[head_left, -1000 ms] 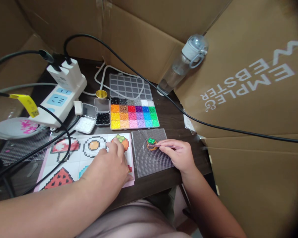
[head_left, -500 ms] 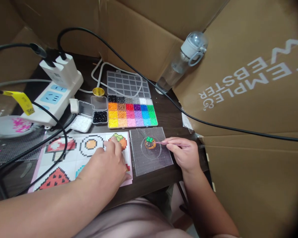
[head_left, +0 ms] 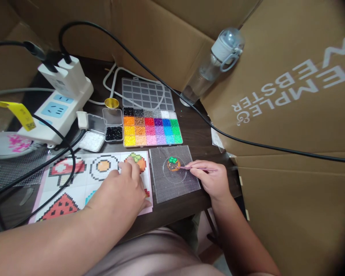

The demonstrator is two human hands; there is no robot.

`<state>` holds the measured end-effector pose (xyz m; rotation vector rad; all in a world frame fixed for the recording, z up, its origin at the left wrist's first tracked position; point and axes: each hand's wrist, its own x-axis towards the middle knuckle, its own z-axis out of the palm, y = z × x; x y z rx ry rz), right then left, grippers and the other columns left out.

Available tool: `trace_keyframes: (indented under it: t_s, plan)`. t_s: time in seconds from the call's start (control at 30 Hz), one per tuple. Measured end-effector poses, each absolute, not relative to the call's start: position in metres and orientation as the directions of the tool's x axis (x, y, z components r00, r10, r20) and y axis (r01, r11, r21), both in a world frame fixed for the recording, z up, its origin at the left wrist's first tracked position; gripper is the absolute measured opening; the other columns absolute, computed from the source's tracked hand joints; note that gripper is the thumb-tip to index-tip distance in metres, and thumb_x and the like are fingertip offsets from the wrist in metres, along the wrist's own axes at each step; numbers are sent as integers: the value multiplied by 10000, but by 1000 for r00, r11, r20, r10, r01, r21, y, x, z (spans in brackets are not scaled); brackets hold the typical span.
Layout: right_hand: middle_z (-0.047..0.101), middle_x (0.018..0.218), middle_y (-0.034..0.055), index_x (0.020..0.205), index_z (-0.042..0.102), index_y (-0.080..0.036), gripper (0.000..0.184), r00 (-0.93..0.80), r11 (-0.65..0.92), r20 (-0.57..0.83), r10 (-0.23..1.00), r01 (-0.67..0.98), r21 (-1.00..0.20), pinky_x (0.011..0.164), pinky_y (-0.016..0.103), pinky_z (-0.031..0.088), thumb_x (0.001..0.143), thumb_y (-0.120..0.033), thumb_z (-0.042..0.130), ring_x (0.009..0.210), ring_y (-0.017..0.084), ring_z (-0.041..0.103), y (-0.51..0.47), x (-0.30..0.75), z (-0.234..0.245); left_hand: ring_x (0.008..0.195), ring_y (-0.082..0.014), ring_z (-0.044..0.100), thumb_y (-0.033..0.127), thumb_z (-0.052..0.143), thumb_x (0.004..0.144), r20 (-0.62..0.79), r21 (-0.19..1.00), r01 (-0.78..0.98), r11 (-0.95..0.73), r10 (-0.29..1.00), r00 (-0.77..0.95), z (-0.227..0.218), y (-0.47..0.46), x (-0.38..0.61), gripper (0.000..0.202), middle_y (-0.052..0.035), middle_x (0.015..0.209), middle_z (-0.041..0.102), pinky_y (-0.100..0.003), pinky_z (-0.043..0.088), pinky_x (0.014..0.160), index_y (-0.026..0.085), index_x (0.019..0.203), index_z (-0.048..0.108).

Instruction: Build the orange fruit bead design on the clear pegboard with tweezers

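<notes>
My right hand [head_left: 211,178] pinches thin pink tweezers [head_left: 199,168], their tip at the bead design on the pegboard. That design [head_left: 173,164] is small, with green beads at the top and orange and brown ones below. It lies within a round outline on the clear square pegboard [head_left: 175,189]. My left hand [head_left: 128,188] rests on the printed pattern sheet [head_left: 50,195], fingers spread and holding nothing. Its fingertips lie beside the orange fruit pattern [head_left: 139,163], and the hand hides part of the sheet.
Behind the pegboard lies an open bead box [head_left: 152,128] with many colours. Small boxes of black beads [head_left: 114,133] and white beads [head_left: 91,141] stand to its left. A power strip [head_left: 56,109], cables [head_left: 126,57], a water bottle [head_left: 202,73] and cardboard walls [head_left: 276,134] surround the table.
The camera view has shifted slightly. My left hand stays on the sheet, and the tweezers in my right hand remain at the bead design with hardly any movement.
</notes>
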<state>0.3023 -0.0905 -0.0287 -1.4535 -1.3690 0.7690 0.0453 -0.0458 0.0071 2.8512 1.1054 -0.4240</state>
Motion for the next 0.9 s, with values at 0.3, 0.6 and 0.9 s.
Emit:
trace_keyframes:
  t_s: [0.3,0.6,0.9]
  plan:
    - [794,808,9,761,802,-264,178,177,88,157,972,344,-935,724,247,603,774,-103,729,759,164,757,-90,303,-30,1050,-380,562,431,644,877,-253,-19,686,-727,668,700,3,-46,45,499,-324,1324,561,-396,492,709,23,1154,721]
    - [793,838,9,803,799,-280,171,208,114,166,964,239,-964,743,292,596,787,-120,743,794,180,750,-94,315,-44,1055,-398,558,418,654,866,-264,-48,665,-746,651,712,4,-46,45,502,-337,1320,551,-415,496,704,17,1160,718]
    - [785,820,10,794,794,-275,153,192,133,172,966,201,-970,746,330,590,790,-131,743,790,193,735,-97,318,-46,1036,-386,564,399,681,847,-255,-49,667,-743,655,711,5,-47,45,480,-331,1301,569,-398,486,692,17,1134,729]
